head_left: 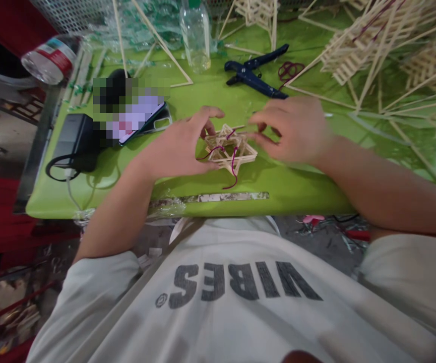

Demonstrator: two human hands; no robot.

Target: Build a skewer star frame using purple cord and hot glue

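Note:
A small star-shaped frame of thin wooden sticks (247, 155) rests on the green table, with purple strings (235, 164) tied to it and trailing loose. My left hand (182, 143) grips its left side, the thumb at the lower edge and the curled fingers at the upper left. At the star's upper right is my right hand (295, 128), its fingers bent into a pinch. Whatever lies between those fingertips is too small and blurred to make out.
Blue-handled cutters (253, 75) lie behind the star beside a bundle of purple string (290, 70). A clear bottle (196, 38) stands at the back. Larger stick frames (354, 60) crowd the right. Leftward are a phone (142, 118) and a black box (74, 138). A metal strip (233, 196) lies along the front.

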